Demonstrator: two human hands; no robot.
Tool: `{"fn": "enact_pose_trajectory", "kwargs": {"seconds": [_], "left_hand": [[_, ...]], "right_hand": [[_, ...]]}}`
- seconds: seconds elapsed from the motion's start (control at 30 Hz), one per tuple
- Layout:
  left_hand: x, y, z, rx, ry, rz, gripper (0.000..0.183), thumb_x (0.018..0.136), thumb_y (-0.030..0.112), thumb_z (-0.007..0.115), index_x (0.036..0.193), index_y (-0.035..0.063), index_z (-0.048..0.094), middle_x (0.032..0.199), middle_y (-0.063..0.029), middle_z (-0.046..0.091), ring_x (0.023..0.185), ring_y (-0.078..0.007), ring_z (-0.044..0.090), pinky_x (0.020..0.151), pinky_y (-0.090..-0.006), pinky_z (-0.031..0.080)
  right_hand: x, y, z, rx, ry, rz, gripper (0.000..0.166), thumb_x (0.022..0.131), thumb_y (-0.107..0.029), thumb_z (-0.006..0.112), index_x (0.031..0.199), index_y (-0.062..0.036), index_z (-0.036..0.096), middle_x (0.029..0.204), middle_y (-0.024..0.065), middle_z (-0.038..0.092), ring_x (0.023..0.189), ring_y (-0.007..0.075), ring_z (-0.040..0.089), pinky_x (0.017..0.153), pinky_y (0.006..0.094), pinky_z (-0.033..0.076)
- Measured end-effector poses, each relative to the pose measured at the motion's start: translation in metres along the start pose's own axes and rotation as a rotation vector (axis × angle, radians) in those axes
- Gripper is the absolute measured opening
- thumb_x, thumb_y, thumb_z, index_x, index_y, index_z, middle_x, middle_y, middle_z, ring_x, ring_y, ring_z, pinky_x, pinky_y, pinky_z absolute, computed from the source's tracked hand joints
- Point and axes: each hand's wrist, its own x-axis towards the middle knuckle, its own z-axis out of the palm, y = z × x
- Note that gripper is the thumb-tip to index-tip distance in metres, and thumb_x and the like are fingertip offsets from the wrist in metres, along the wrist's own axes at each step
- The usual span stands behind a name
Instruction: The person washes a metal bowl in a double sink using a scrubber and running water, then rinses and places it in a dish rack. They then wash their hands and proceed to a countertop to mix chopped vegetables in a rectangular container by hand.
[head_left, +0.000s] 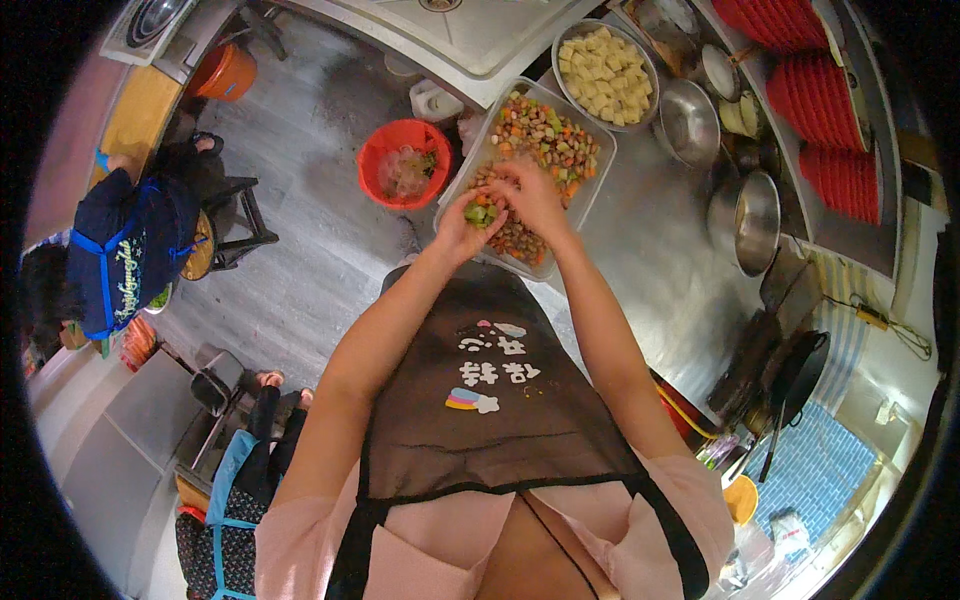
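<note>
A clear plastic tub (592, 191) holds diced orange and green vegetables mixed with brown beans or nuts. My left hand (469, 225) is cupped palm up over the tub's near left part, with green and orange pieces in it. Right beside it, my right hand (529, 195) is bent over the mixture, its fingers blurred and close to the left hand's fingers; whether they hold a piece cannot be seen. Beyond the tub stands a round metal bowl (656, 75) of pale yellow cubes. Left of the tub is a red bin (367, 176) with a plastic liner and scraps.
Metal bowls (686, 124) (757, 225) line the counter's right side beside shelves of stacked red baskets (814, 101). A sink (480, 37) lies ahead. A seated co-worker (120, 247) is at left, another person (232, 510) at lower left, near a black stool (244, 221).
</note>
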Motion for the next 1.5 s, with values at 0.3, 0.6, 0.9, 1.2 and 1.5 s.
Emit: {"fn": "enact_pose_trajectory", "kwargs": {"seconds": [0.3, 0.6, 0.9, 1.2, 1.5], "left_hand": [[-0.001, -0.004, -0.001, -0.054, 0.069, -0.034, 0.023, 0.092, 0.015, 0.044, 0.111, 0.0029, 0.047, 0.108, -0.0132, 0.056, 0.095, -0.0243, 0.057, 0.086, -0.0402, 0.050], [0.005, -0.005, 0.006, -0.023, -0.068, 0.017, 0.017, 0.092, 0.016, 0.043, 0.102, 0.0041, 0.051, 0.099, -0.0105, 0.058, 0.092, -0.0219, 0.058, 0.087, -0.0383, 0.049], [-0.001, -0.008, 0.003, -0.076, 0.103, -0.014, 0.019, 0.089, 0.013, 0.048, 0.102, -0.0009, 0.050, 0.101, -0.0145, 0.056, 0.092, -0.0256, 0.057, 0.086, -0.0387, 0.050], [-0.002, -0.004, 0.001, -0.079, 0.032, -0.025, 0.026, 0.091, 0.014, 0.045, 0.112, -0.0002, 0.048, 0.108, -0.0140, 0.056, 0.099, -0.0256, 0.056, 0.087, -0.0395, 0.049], [0.003, -0.008, -0.007, -0.024, -0.071, 0.025, 0.024, 0.092, 0.017, 0.043, 0.107, 0.0003, 0.052, 0.110, -0.0127, 0.056, 0.103, -0.0259, 0.055, 0.091, -0.0410, 0.047]], "right_hand": [[0.032, 0.035, 0.015, -0.382, 0.229, 0.028, 0.019, 0.078, -0.014, 0.062, 0.094, -0.0046, 0.063, 0.094, 0.0102, 0.060, 0.081, 0.0289, 0.059, 0.070, 0.0362, 0.047], [-0.033, -0.005, -0.004, 0.275, -0.114, 0.070, 0.023, 0.076, -0.012, 0.063, 0.098, -0.0032, 0.064, 0.090, 0.0144, 0.062, 0.086, 0.0268, 0.061, 0.071, 0.0354, 0.048], [0.044, 0.034, 0.013, -0.475, 0.193, 0.145, 0.026, 0.078, -0.020, 0.062, 0.101, -0.0075, 0.063, 0.110, 0.0117, 0.056, 0.095, 0.0260, 0.057, 0.075, 0.0382, 0.051], [0.025, 0.026, 0.005, -0.250, 0.199, 0.231, 0.028, 0.077, -0.026, 0.063, 0.099, -0.0080, 0.064, 0.101, 0.0089, 0.059, 0.089, 0.0254, 0.059, 0.075, 0.0378, 0.049], [-0.052, 0.005, -0.009, 0.001, 0.032, 0.021, 0.026, 0.078, -0.018, 0.060, 0.102, -0.0062, 0.062, 0.101, 0.0101, 0.059, 0.092, 0.0282, 0.057, 0.079, 0.0371, 0.046]]}}
